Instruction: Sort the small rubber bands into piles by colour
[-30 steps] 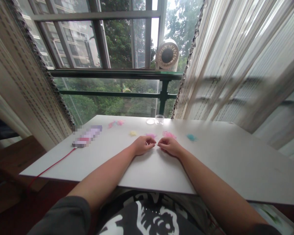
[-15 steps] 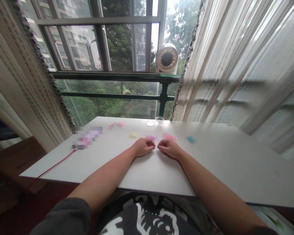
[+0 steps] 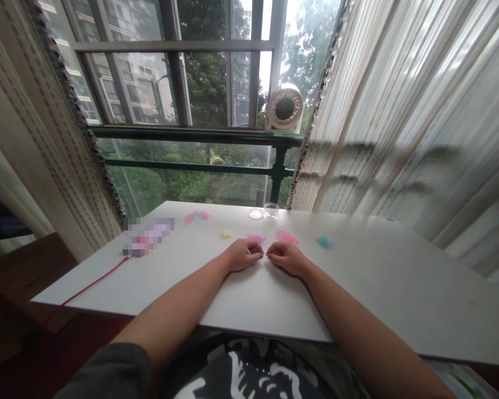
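Note:
My left hand (image 3: pixel 244 254) and my right hand (image 3: pixel 288 258) rest on the white table (image 3: pixel 249 305), fingertips pinched and facing each other across a narrow gap. Whatever they hold, if anything, is too small to make out. Just beyond the left hand lies a purple pile of small pieces (image 3: pixel 255 238); beyond the right one is a pink pile (image 3: pixel 286 238). A yellow pile (image 3: pixel 225 235) sits farther left, and a teal pile (image 3: pixel 325 242) lies to the right. At the back left is a mixed pink and blue pile (image 3: pixel 198 216).
A clear round container (image 3: pixel 270 210) stands near the table's back edge beside a round clear lid (image 3: pixel 255 214). On the left lies a blurred-out purple object (image 3: pixel 149 237) with a red cable (image 3: pixel 95 281). A white fan (image 3: pixel 286 108) stands by the railing, between curtains.
The view has tilted up slightly, so everything sits a little lower. Both hands keep nearly the same pinched pose and place on the table.

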Available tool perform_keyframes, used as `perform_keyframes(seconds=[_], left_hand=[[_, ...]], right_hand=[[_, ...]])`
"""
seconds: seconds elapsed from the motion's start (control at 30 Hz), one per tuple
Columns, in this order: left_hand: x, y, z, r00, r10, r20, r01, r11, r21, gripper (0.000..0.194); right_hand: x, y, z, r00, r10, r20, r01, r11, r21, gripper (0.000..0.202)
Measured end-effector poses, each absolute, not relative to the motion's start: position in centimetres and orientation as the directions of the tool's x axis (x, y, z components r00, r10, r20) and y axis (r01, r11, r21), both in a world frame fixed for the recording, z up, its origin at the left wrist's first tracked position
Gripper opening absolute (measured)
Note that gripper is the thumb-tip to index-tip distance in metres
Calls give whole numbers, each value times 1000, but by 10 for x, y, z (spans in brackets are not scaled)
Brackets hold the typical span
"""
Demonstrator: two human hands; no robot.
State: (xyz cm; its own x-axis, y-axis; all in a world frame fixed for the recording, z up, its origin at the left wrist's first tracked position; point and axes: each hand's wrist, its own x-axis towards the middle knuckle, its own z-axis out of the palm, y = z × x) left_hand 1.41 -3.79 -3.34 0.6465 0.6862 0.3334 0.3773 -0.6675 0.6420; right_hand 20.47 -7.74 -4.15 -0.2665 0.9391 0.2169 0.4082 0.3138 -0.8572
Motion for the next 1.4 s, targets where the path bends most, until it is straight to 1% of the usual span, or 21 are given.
perform_keyframes(seconds=[0.27,0.63,0.8,0.93,1.13,1.4], left_hand=[[14,-37,-34,647,687,332,372,-664,648,17],[15,-38,-32,654,687,316,373,-657,655,16],[15,-36,-33,644,694,322,373,-652,660,16],[15,-36,-35,653,685,323,365,-658,658,17],[16,-36,-35,669,676,308,353,-654,669,16],[16,-35,-36,654,697,293,358,-627,692,16]], right_hand=[[206,-76,-44,-277,933,231,427,335,-840,18],[206,-74,-44,-261,925,275,488,372,-789,10],[205,-75,-45,-259,930,260,484,357,-799,12],[203,-78,-43,-279,918,283,494,390,-777,14],[199,-80,-41,-264,912,314,545,409,-731,7],[203,-78,-42,-246,915,320,531,404,-745,7]])
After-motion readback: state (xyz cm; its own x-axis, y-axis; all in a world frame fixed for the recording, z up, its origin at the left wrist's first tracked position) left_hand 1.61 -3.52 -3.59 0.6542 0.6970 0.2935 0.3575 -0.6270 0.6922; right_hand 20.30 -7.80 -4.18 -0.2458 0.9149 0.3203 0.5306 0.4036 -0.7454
